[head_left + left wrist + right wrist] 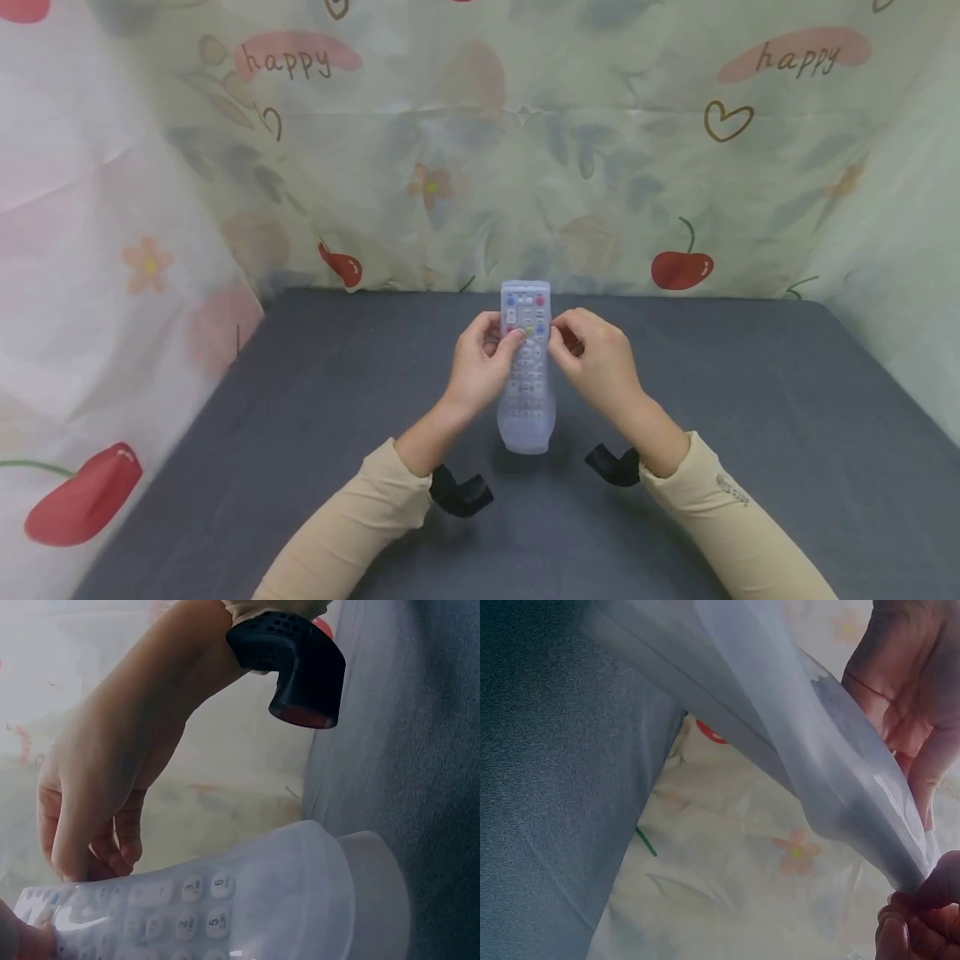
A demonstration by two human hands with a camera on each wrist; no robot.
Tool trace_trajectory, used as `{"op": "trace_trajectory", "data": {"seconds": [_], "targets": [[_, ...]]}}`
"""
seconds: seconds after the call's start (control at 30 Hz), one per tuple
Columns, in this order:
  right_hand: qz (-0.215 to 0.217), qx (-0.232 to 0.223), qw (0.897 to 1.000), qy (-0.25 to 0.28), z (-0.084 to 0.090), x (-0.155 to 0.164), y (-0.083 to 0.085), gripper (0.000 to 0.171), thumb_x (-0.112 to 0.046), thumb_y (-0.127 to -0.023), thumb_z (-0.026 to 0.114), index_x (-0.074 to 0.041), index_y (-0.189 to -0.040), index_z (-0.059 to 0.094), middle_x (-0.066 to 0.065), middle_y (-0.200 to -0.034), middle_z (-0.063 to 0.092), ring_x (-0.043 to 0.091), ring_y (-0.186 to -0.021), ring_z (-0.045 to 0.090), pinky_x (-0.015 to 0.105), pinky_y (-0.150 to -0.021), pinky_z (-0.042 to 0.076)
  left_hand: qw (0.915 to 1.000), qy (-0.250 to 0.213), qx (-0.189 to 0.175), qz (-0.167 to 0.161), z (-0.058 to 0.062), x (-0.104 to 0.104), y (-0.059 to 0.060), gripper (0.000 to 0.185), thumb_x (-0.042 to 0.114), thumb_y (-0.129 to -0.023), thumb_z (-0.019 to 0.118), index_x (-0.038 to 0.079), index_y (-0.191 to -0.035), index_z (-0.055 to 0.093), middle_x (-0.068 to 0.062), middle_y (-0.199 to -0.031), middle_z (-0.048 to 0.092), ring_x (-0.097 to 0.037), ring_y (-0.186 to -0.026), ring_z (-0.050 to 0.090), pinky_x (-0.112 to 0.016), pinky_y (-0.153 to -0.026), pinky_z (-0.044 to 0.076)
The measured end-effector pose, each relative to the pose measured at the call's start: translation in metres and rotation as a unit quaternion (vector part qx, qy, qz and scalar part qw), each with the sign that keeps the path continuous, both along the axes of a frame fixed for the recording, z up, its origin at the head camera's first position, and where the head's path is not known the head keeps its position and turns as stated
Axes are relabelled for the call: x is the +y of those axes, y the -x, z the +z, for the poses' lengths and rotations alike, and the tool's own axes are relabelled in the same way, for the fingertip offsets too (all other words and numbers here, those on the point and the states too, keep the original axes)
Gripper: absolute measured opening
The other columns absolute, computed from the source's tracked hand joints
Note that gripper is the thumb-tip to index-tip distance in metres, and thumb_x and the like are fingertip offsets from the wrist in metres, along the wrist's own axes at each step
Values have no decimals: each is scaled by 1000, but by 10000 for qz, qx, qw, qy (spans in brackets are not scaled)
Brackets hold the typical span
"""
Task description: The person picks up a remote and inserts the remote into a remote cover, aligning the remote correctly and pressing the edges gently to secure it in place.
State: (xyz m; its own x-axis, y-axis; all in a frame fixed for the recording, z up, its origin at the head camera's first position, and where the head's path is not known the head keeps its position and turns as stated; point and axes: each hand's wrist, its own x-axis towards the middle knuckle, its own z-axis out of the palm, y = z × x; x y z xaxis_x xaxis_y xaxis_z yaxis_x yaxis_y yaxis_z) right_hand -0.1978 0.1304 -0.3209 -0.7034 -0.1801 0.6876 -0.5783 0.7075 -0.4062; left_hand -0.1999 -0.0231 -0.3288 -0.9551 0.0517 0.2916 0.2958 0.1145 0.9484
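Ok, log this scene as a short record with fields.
item: remote in a clear cover
left hand: grips the remote's left edge, thumb on the keys
right hand: pinches the cover at the right edge
position: held above the table, upper end away from the person
surface: dark grey
backdrop: printed cloth with cherries, hearts, "happy"

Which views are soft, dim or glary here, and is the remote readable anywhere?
Head view: even light, sharp, faint shadow under the remote, buttons visible but labels too small. Left wrist view: dim and hazy, yet digits show through the translucent cover; left hand is soft. Right wrist view: darkest, the cover fills the frame, right hand is cut off at the edge.
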Motion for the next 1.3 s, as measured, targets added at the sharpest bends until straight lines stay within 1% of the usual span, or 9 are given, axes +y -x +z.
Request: {"op": "trace_trajectory", "data": {"seconds": [0.27, 0.43, 0.57, 0.7, 0.8, 0.9, 1.0, 1.2, 1.3], "targets": [[-68, 281, 9992, -288, -2, 1, 0, 5, -2, -81, 60, -4, -78, 63, 7, -67, 55, 14, -58, 47, 26, -53, 40, 9976, -602, -176, 293, -4, 7, -1, 20, 5, -92, 56, -6, -109, 55, -5, -80, 50, -8, -62, 55, -22, -55, 47], [-91, 206, 9993, -300, -4, 0, -1, 4, -2, -82, 61, -2, -80, 64, 8, -69, 57, 16, -59, 50, 28, -54, 44, 9963, -752, -233, 346, -4, 9, -2, 20, 5, -91, 56, -6, -108, 55, -2, -80, 48, -7, -62, 54, -21, -55, 46], [-60, -85, 9998, -178, -8, -1, -1, 6, -3, -86, 60, 0, -87, 66, 11, -76, 62, 19, -65, 58, 32, -59, 51, 9972, -638, -264, 303, -4, 6, 0, 19, 5, -91, 57, -6, -106, 55, -3, -79, 50, -7, -61, 54, -21, -55, 46], [126, -494, 9986, 170, -13, -5, 0, 14, -4, -91, 55, 3, -99, 65, 14, -84, 67, 22, -71, 64, 36, -63, 54, 9978, -527, -221, 337, -4, 3, 4, 19, 6, -91, 57, -6, -106, 55, -4, -80, 51, -8, -61, 55, -21, -54, 46], [404, -902, 9941, 457, -15, -8, -2, 20, -8, -93, 54, 3, -109, 60, 17, -93, 68, 26, -78, 68, 38, -66, 56, 9977, -506, -226, 401, -3, 2, 7, 19, 7, -91, 58, -5, -106, 55, -4, -81, 52, -9, -62, 56, -21, -55, 47], [591, -1324, 9874, 628, -17, -11, -3, 29, -14, -91, 60, 2, -114, 54, 20, -103, 67, 29, -82, 70, 39, -70, 57, 9979, -454, -229, 405, -3, 0, 8, 20, 7, -91, 58, -4, -106, 56, -6, -83, 54, -11, -63, 59, -23, -56, 49], [628, -1601, 9819, 795, -19, -12, -3, 35, -15, -86, 66, 0, -114, 50, 21, -105, 65, 31, -80, 70, 39, -69, 57, 9985, -327, -224, 379, -4, 0, 8, 21, 9, -91, 59, -4, -107, 56, -8, -84, 55, -14, -67, 61, -25, -58, 51], [804, -1653, 9733, 1376, -21, -10, 0, 28, -8, -85, 67, 2, -105, 50, 21, -99, 63, 31, -82, 68, 35, -66, 57, 9993, -173, -238, 229, -3, 0, 5, 27, 11, -92, 58, -4, -114, 57, -18, -96, 61, -27, -84, 68, -32, -67, 56], [819, -1744, 9692, 1537, -20, -8, 1, 27, -8, -85, 67, 1, -103, 50, 20, -99, 62, 30, -81, 68, 32, -65, 57, 9992, -67, -33, 400, 1, -3, 5, 29, 13, -92, 58, -4, -116, 60, -20, -105, 66, -29, -92, 68, -34, -71, 56]]}}
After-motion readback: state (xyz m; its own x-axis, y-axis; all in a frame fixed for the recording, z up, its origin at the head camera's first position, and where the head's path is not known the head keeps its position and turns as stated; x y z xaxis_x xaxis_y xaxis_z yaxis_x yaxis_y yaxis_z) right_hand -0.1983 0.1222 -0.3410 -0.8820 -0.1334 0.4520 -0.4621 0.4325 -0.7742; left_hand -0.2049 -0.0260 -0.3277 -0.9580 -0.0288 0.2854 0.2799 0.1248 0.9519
